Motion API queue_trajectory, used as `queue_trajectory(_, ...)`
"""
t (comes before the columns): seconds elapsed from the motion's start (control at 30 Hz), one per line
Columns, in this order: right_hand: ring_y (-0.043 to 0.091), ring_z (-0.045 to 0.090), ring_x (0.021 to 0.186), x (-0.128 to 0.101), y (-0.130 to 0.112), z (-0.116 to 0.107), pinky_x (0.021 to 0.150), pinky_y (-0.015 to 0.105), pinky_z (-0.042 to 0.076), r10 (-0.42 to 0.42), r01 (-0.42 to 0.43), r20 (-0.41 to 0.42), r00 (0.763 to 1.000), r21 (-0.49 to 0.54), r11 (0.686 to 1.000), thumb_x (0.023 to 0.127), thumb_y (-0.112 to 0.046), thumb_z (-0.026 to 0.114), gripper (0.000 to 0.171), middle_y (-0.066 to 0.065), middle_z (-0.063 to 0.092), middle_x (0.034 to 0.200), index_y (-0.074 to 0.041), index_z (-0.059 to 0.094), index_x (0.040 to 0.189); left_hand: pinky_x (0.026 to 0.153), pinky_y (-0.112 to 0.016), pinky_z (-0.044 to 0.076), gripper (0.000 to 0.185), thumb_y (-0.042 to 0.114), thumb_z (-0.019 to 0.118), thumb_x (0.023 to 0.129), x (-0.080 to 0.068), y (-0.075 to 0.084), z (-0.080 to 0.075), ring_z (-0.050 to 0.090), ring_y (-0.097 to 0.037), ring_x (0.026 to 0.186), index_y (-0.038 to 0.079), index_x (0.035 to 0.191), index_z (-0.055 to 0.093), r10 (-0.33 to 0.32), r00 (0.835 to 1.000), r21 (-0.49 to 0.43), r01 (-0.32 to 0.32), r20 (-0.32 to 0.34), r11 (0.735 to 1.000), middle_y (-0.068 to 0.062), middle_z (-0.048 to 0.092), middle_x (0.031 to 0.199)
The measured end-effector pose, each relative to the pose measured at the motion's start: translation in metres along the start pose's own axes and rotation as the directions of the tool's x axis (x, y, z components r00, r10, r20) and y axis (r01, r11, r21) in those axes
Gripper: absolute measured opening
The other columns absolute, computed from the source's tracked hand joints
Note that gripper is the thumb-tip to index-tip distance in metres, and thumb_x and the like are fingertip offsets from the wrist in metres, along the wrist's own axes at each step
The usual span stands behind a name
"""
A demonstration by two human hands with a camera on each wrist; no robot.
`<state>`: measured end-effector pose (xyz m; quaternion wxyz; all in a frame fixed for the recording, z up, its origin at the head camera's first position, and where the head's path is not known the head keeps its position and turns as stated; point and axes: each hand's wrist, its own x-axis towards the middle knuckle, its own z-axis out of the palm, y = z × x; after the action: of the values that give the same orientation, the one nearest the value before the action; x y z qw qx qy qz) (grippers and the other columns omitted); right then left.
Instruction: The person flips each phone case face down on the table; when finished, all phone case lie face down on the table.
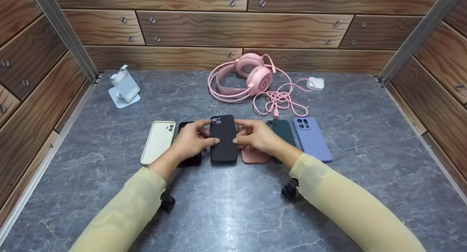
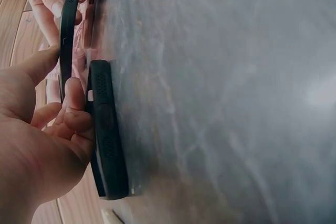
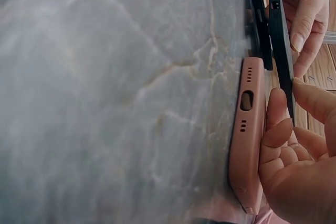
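cases [image 1: 312, 139] in row on table [image 1: 233, 208] | headset [image 1: 251, 77] behind | stand [image 1: 124, 86] far-left

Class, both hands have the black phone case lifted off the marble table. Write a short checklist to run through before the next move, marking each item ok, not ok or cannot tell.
1. Left hand grips the black case by its left edge: ok.
2. Right hand grips its right edge: ok.
3. Case lifted off the table, as both wrist views show: ok.
4. Pink case lies flat under the right hand: ok.
5. Headphone cable lies apart from the row of cases: ok.
6. Held case is empty inside: cannot tell.
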<state>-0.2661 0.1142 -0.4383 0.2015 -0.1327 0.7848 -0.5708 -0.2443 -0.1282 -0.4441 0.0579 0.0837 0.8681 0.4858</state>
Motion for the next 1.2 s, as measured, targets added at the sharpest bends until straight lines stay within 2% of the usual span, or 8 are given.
queue_trajectory(0.3,0.020,0.064,0.067,0.0026,0.0044,0.0012,0.051,0.027,0.049,-0.017,0.017,0.000,1.000,-0.034,0.999,0.082,-0.003,0.076,0.071,0.013,0.069,0.088,-0.007,0.044,0.146,0.066,-0.031,0.051,0.069,0.027,0.081,0.081,0.0021,-0.0065,0.0041,0.063,-0.018,0.075,0.009,0.140,0.051,0.000,1.000,0.025,0.000,0.004,1.000,-0.004,0.067,0.092)
queue_trajectory(0.57,0.016,0.063,0.067,0.0039,0.0040,0.0023,0.053,0.027,0.049,-0.035,0.035,0.001,0.999,-0.120,0.992,0.083,-0.006,0.076,0.070,0.010,0.069,0.087,-0.006,0.044,0.146,0.065,-0.031,0.051,0.070,0.026,0.081,0.081,0.0032,-0.0085,0.0047,0.062,-0.018,0.075,0.007,0.140,0.051,0.005,1.000,0.028,-0.005,0.012,1.000,-0.004,0.067,0.092)
queue_trajectory(0.9,0.014,0.060,0.065,0.0046,0.0050,0.0022,0.052,0.026,0.048,-0.048,0.049,0.008,0.999,-0.148,0.988,0.082,-0.006,0.076,0.071,0.007,0.067,0.081,-0.005,0.044,0.145,0.063,-0.030,0.051,0.070,0.026,0.082,0.080,0.0020,-0.0081,0.0046,0.062,-0.017,0.073,0.007,0.140,0.051,-0.002,1.000,0.016,0.002,0.015,1.000,-0.004,0.067,0.092)
queue_trajectory(1.2,0.014,0.057,0.063,0.0053,0.0060,0.0033,0.052,0.025,0.046,-0.018,0.019,0.011,1.000,-0.138,0.990,0.082,-0.006,0.077,0.073,0.006,0.065,0.078,-0.006,0.042,0.147,0.064,-0.030,0.050,0.071,0.026,0.081,0.081,0.0025,-0.0087,0.0048,0.061,-0.018,0.074,0.008,0.141,0.049,-0.010,1.000,0.027,0.009,0.018,1.000,-0.003,0.067,0.093)
